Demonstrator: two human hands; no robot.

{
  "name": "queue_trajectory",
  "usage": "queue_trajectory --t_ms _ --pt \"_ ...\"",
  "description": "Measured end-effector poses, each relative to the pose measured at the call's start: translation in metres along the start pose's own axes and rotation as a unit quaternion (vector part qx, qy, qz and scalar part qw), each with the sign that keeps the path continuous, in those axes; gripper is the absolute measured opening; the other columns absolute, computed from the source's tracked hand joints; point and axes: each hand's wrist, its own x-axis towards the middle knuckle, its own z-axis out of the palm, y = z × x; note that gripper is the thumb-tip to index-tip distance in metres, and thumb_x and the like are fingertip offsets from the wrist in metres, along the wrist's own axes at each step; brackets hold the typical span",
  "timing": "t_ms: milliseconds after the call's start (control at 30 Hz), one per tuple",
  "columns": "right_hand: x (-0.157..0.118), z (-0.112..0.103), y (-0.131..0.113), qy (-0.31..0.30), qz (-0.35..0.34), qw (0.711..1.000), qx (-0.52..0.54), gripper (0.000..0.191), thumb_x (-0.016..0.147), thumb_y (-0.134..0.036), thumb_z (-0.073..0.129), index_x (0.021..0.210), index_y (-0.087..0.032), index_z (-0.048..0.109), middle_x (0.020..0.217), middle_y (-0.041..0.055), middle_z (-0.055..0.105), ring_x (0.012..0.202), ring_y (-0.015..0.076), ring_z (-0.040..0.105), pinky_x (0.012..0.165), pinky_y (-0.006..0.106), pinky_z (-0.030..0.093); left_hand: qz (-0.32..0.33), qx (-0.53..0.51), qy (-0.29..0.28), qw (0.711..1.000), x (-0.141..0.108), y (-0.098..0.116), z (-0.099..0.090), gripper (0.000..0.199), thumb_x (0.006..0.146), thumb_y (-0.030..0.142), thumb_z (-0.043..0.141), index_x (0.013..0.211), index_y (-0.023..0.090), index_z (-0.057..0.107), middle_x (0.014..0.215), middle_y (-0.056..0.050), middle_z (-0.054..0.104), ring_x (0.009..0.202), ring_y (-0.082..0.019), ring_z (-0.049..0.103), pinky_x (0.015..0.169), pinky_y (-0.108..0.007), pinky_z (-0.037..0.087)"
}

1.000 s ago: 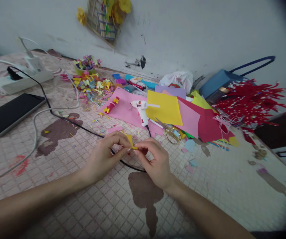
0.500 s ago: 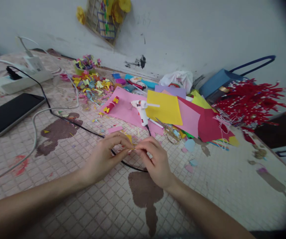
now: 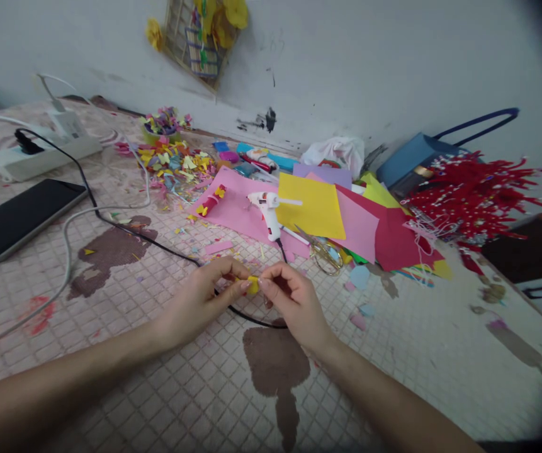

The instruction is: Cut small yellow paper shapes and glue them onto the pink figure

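A small yellow paper piece (image 3: 253, 285) is pinched between my two hands above the patterned tablecloth. My left hand (image 3: 204, 292) grips its left side between thumb and forefinger. On the other side, the fingertips of my right hand (image 3: 294, 302) close on its right edge. Most of the piece is covered by my fingers. Beyond my hands, a white hot glue gun (image 3: 267, 211) lies on a pink sheet (image 3: 240, 192), its black cord running toward my right hand. A red paper roll with yellow bows (image 3: 211, 200) rests on that sheet, to the left of the glue gun.
Gold-handled scissors (image 3: 325, 251) lie right of the glue gun, near a yellow sheet (image 3: 313, 204). Colourful paper scraps (image 3: 176, 163) are heaped at the back. At left are a phone (image 3: 25, 217), a power strip (image 3: 39, 157) and cables; at right, red fuzzy stems (image 3: 469, 198).
The yellow paper has turned between my fingers: it showed as a thin edge before, and now a broader yellow face shows. Both hands stay in about the same place.
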Motion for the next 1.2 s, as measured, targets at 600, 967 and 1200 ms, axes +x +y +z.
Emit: queue_trajectory --t_ms 600,967,1200 --pt "0.001 0.003 0.007 -0.004 0.119 0.98 0.161 0.015 0.08 -0.026 0.057 0.069 -0.018 0.052 0.061 -0.0046 0.047 0.052 0.008 0.044 0.047 0.019 0.04 0.022 -0.008 0.006 1.0 0.001 -0.005 0.003 0.012 0.085 0.021 0.052 0.097 0.019 0.054 0.091 -0.001 0.061 0.084 -0.014 0.057 0.074 -0.027 0.045" --pt "-0.001 0.003 0.003 -0.022 0.063 0.985 0.157 0.008 0.083 -0.027 0.056 0.086 -0.02 0.054 0.073 -0.0025 0.054 0.062 0.0103 0.052 0.057 0.023 0.044 -0.043 -0.068 0.011 0.997 0.001 -0.004 0.001 0.011 0.08 0.023 0.059 0.089 0.018 0.063 0.084 -0.003 0.066 0.078 -0.016 0.06 0.071 -0.029 0.047" --pt "-0.007 0.008 -0.001 0.024 -0.067 0.997 -0.006 0.015 0.08 -0.017 0.061 0.093 -0.021 0.056 0.085 0.0007 0.06 0.078 0.0138 0.057 0.072 0.028 0.047 -0.093 -0.235 0.013 0.968 0.002 -0.009 0.003 0.015 0.077 0.022 0.064 0.09 0.015 0.061 0.087 -0.004 0.065 0.081 -0.016 0.062 0.075 -0.03 0.049"
